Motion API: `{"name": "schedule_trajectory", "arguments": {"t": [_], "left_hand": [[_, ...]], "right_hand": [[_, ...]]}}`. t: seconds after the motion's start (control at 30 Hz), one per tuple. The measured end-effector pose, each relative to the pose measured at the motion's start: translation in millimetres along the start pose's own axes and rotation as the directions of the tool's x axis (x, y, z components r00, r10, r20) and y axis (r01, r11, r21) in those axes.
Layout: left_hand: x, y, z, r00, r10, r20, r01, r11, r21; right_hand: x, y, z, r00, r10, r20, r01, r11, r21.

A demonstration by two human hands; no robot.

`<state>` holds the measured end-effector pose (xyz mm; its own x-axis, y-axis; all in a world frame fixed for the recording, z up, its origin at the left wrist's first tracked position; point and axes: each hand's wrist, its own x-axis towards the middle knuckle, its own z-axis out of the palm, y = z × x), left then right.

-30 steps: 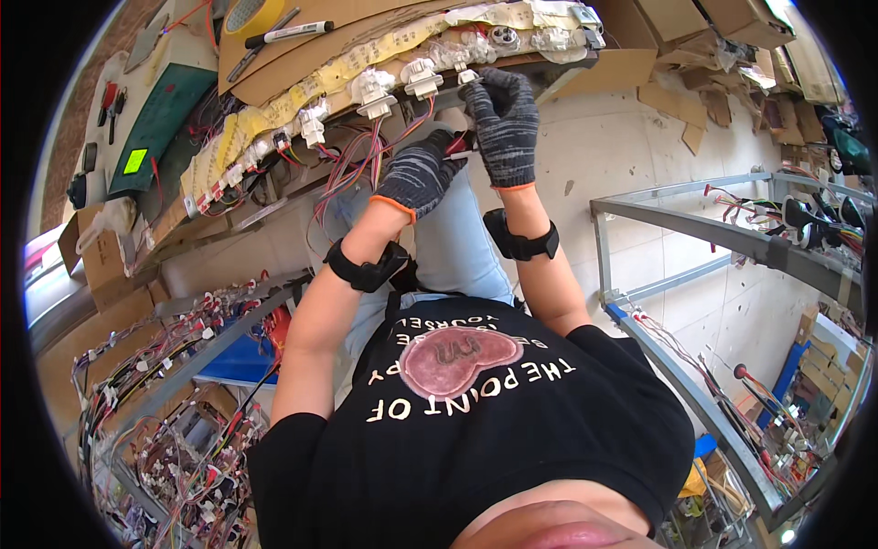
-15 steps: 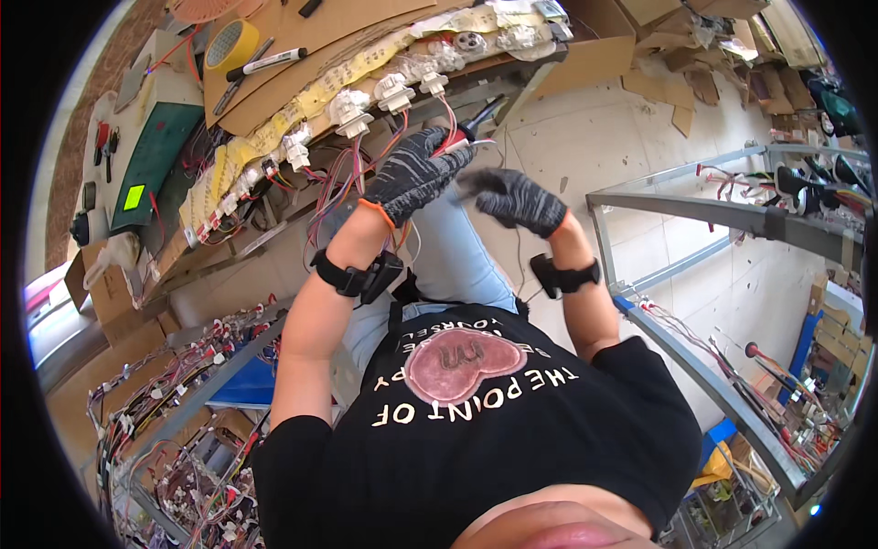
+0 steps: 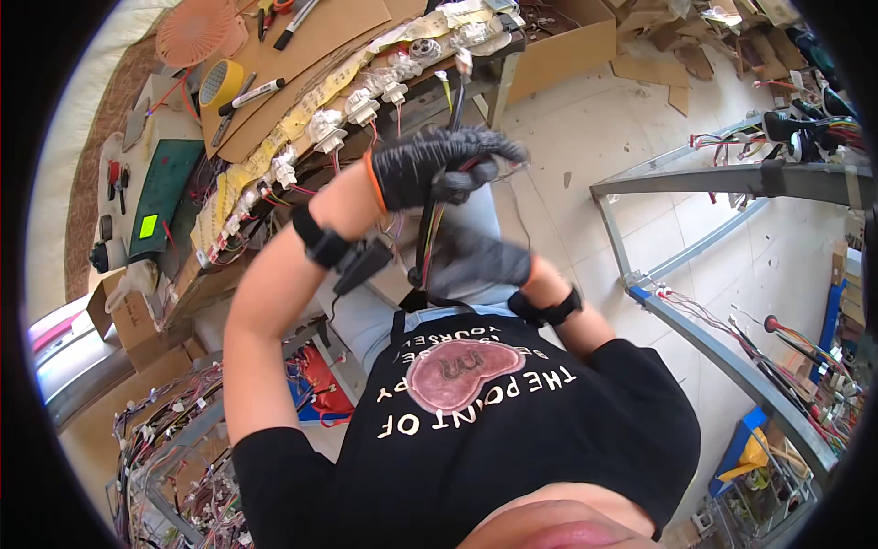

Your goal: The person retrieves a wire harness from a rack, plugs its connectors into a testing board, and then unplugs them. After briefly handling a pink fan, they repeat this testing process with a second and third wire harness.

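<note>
My left hand, in a dark grey knit glove with an orange cuff, is closed round a wire harness. Black sleeving rises above that hand toward a small white connector end. Below it, colored wires and a dark length hang down over my lap. My right hand, in a matching glove, is beside the lower part of the harness. Motion smears its fingers, so whether it touches the wires cannot be told. White connectors with wires line the bench edge beyond my left hand.
A cardboard-covered bench carries yellow tape, markers and an orange fan. Metal frames hung with wire bundles stand at right. More harnesses hang at lower left. A cardboard box sits past the bench end.
My left hand has turned and stretched farther right, with the harness now hanging below it. My right hand has dropped toward my lap, beside the lower wires.
</note>
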<state>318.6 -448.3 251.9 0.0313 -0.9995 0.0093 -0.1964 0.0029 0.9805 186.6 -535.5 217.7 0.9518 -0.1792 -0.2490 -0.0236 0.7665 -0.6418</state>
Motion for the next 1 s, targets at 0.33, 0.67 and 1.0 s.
{"name": "schedule_trajectory", "arguments": {"t": [0.33, 0.67, 1.0], "left_hand": [[12.8, -29.2, 38.2, 0.785, -0.592, 0.182, 0.309, 0.121, -0.943], [58.2, -12.9, 40.0, 0.784, -0.606, -0.137, 0.483, 0.733, -0.479], [29.0, -52.7, 76.6, 0.758, -0.617, -0.209, 0.237, 0.561, -0.793]], "right_hand": [[-32.7, 1.0, -56.8, 0.924, 0.256, 0.285, 0.016, 0.718, -0.696], [16.7, -16.2, -113.0, 0.808, 0.440, 0.392, -0.578, 0.721, 0.381], [105.1, -24.9, -122.6, 0.916, 0.235, -0.327, -0.106, 0.925, 0.365]]}}
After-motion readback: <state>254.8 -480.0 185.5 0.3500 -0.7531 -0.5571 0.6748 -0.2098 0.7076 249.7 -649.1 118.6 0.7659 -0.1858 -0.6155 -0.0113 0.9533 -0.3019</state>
